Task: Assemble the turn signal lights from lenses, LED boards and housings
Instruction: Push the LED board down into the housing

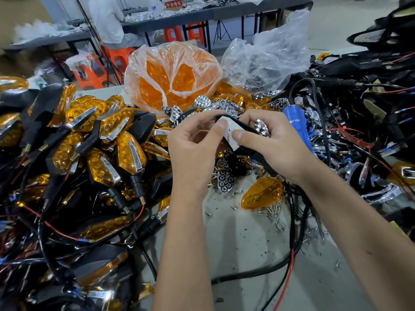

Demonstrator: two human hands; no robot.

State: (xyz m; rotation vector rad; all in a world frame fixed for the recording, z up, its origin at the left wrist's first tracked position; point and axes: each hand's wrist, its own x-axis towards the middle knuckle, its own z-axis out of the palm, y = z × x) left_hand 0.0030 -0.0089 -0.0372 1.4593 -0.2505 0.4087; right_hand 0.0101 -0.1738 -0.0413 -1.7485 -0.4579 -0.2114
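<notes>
— Which step is this?

— Seating the board, I'd judge. The left hand (193,140) has its grip round the black housing (243,131), thumb pressing the upper end of the white LED board (231,136). The right hand (272,144) grasps the same housing from the other side, its thumb on the board's middle. All of it is held above the counter (247,243), in front of the orange bag.

— And next?

— Probably press the board flat into its seat, then add a reflector and a lens.

— What's around, left to right?

— A heap of finished lights (94,140); the bag of orange lenses (173,79); chrome reflectors (224,180) just below the hands; a loose orange lens (261,194) beside scattered screws (272,212); a blue screwdriver (296,124) behind the right hand.

— Obstacles?

— The black cable (292,221) and red wire (286,286) under the right forearm could snag.
</notes>
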